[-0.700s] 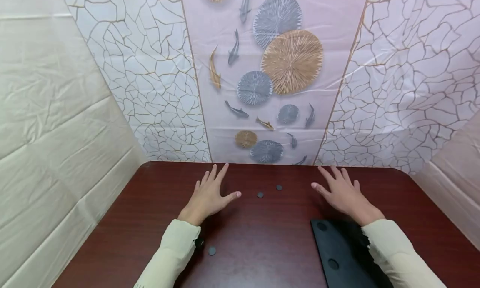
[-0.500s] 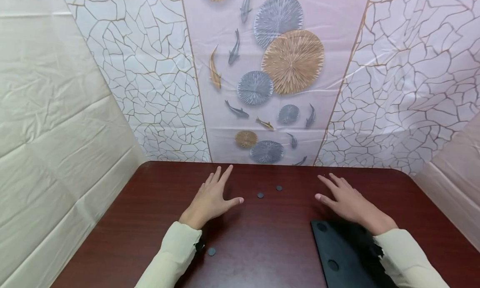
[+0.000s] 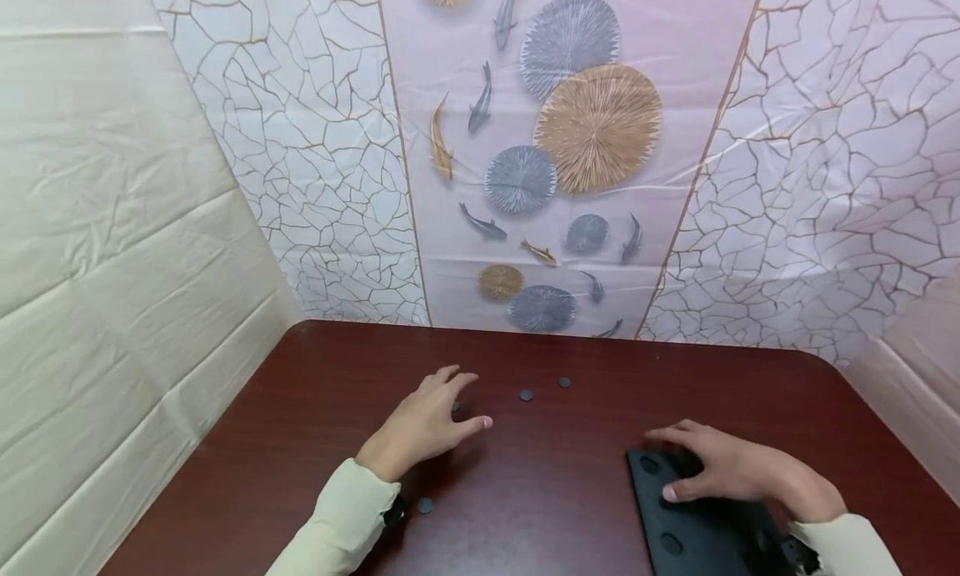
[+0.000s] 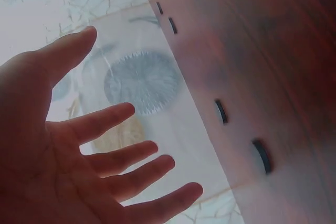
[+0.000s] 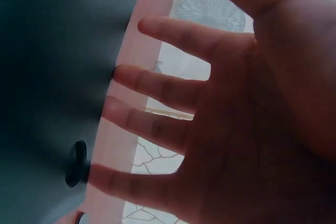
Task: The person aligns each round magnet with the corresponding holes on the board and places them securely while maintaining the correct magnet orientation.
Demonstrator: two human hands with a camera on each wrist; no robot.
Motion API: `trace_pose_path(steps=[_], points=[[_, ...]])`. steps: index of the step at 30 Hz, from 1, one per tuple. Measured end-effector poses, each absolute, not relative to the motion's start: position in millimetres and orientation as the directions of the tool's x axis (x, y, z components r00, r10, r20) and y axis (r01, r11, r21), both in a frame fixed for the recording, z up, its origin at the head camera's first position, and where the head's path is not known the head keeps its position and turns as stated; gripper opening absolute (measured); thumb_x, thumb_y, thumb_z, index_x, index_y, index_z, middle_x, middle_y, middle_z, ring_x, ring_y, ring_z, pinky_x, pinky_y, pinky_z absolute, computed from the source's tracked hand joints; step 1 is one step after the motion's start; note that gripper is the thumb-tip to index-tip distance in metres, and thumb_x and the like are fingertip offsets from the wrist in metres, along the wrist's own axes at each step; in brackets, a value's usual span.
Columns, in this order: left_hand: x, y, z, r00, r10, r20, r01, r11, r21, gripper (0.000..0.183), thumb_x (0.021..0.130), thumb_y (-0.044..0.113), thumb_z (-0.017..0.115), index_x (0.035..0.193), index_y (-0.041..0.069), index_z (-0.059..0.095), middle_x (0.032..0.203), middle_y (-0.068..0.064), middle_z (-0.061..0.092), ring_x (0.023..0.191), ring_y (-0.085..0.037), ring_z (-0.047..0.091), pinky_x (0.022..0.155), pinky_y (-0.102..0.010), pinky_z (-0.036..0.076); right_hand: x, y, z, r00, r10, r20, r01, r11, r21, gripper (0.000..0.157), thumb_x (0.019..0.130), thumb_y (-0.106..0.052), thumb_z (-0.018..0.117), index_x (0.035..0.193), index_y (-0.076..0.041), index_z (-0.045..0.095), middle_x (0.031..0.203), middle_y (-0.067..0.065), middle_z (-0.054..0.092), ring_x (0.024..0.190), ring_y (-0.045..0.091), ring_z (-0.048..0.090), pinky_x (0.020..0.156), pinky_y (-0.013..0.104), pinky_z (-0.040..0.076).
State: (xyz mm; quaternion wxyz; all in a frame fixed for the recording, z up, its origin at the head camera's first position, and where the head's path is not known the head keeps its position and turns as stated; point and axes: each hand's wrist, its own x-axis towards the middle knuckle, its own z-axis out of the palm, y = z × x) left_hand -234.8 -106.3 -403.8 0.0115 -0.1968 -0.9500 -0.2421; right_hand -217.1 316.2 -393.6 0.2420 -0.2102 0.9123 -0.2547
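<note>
My left hand [image 3: 423, 422] hovers over the left part of the table, fingers spread and holding nothing. Just past its fingers a small dark disc [image 3: 456, 407] is partly hidden. Two more discs lie to the right, a nearer disc [image 3: 527, 395] and a farther disc [image 3: 565, 382]. Close to the left cuff is another disc [image 3: 425, 506]. My right hand [image 3: 738, 472] is over the flat black board [image 3: 660, 509], with the thumb above its top face. In the right wrist view the fingers [image 5: 157, 85] reach to the board's edge; contact is unclear.
Round marks show on the board, such as the circle [image 3: 671, 544] near its left edge. The dark red table [image 3: 510, 509] ends at a patterned cloth backdrop [image 3: 592, 251]. A pale cloth wall [image 3: 135, 309] stands on the left.
My right hand has come back toward me and moved right, down over the black board. My left hand has drawn back slightly, uncovering a disc by its fingers. The head view has shifted slightly.
</note>
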Motion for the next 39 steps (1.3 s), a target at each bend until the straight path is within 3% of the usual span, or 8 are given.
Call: trace_pose_path(steps=[3, 10, 15, 19, 24, 31, 36, 39], points=[[-230, -98, -405, -0.902, 0.417, 0.113, 0.422, 0.796, 0.434, 0.068, 0.097, 0.050, 0.074, 0.152, 0.014, 0.056, 0.154, -0.015, 0.052, 0.139, -0.035, 0.053, 0.104, -0.057, 0.051, -213, 316, -396, -0.791, -0.474, -0.387, -0.202, 0.799, -0.566, 0.075, 0.090, -0.026, 0.086, 0.151, 0.000, 0.051, 0.144, 0.027, 0.044, 0.134, 0.054, 0.040, 0.100, 0.071, 0.041], [-221, -79, -407, -0.878, 0.470, 0.087, 0.468, 0.808, 0.359, 0.059, 0.097, 0.052, 0.073, 0.143, 0.017, 0.062, 0.132, -0.005, 0.063, 0.116, -0.021, 0.066, 0.086, -0.047, 0.059, -216, 311, -395, -0.820, -0.409, -0.400, -0.198, 0.858, -0.473, 0.066, 0.080, -0.028, 0.094, 0.132, -0.013, 0.057, 0.124, 0.011, 0.049, 0.117, 0.038, 0.045, 0.092, 0.065, 0.044], [-213, -69, -405, -0.833, 0.554, 0.007, 0.511, 0.763, 0.396, 0.036, 0.097, 0.050, 0.075, 0.115, 0.019, 0.068, 0.102, 0.007, 0.067, 0.082, -0.006, 0.062, 0.068, -0.031, 0.054, -225, 315, -406, -0.830, -0.398, -0.389, -0.207, 0.870, -0.448, 0.065, 0.075, -0.033, 0.096, 0.123, -0.015, 0.057, 0.120, 0.009, 0.051, 0.115, 0.036, 0.047, 0.091, 0.059, 0.047], [-204, -61, -403, -0.770, 0.638, -0.027, 0.575, 0.711, 0.405, 0.025, 0.096, 0.044, 0.077, 0.094, 0.023, 0.065, 0.078, 0.014, 0.056, 0.064, -0.002, 0.051, 0.057, -0.023, 0.044, -237, 332, -428, -0.821, -0.432, -0.372, -0.255, 0.862, -0.439, 0.067, 0.073, -0.046, 0.094, 0.123, -0.020, 0.057, 0.120, 0.006, 0.052, 0.114, 0.030, 0.050, 0.088, 0.048, 0.050], [-191, -51, -404, -0.712, 0.701, -0.048, 0.639, 0.674, 0.370, 0.026, 0.094, 0.044, 0.080, 0.087, 0.025, 0.063, 0.073, 0.018, 0.052, 0.063, 0.002, 0.050, 0.055, -0.019, 0.042, -242, 343, -441, -0.813, -0.463, -0.353, -0.288, 0.847, -0.447, 0.068, 0.072, -0.052, 0.093, 0.123, -0.024, 0.057, 0.119, 0.004, 0.052, 0.111, 0.026, 0.050, 0.087, 0.041, 0.048], [-175, -39, -409, -0.599, 0.797, -0.082, 0.715, 0.578, 0.394, 0.025, 0.092, 0.037, 0.083, 0.086, 0.026, 0.061, 0.073, 0.021, 0.052, 0.063, 0.007, 0.048, 0.056, -0.014, 0.041, -228, 319, -412, -0.813, -0.456, -0.362, -0.237, 0.827, -0.510, 0.064, 0.076, -0.036, 0.095, 0.123, -0.014, 0.058, 0.116, 0.008, 0.051, 0.111, 0.034, 0.047, 0.089, 0.054, 0.045], [-168, -30, -416, -0.515, 0.844, -0.149, 0.712, 0.518, 0.474, 0.023, 0.095, 0.033, 0.079, 0.085, 0.024, 0.061, 0.075, 0.019, 0.050, 0.065, 0.005, 0.043, 0.059, -0.013, 0.038, -219, 313, -402, -0.818, -0.455, -0.353, -0.231, 0.821, -0.522, 0.062, 0.081, -0.035, 0.092, 0.128, -0.012, 0.058, 0.118, 0.009, 0.051, 0.110, 0.034, 0.044, 0.088, 0.057, 0.044], [-165, -24, -418, -0.505, 0.838, -0.210, 0.698, 0.539, 0.471, 0.024, 0.099, 0.037, 0.076, 0.087, 0.025, 0.060, 0.078, 0.017, 0.048, 0.069, 0.003, 0.042, 0.062, -0.016, 0.038, -218, 315, -401, -0.822, -0.448, -0.353, -0.236, 0.830, -0.505, 0.063, 0.083, -0.037, 0.090, 0.131, -0.012, 0.058, 0.120, 0.009, 0.052, 0.112, 0.035, 0.045, 0.087, 0.062, 0.045]])
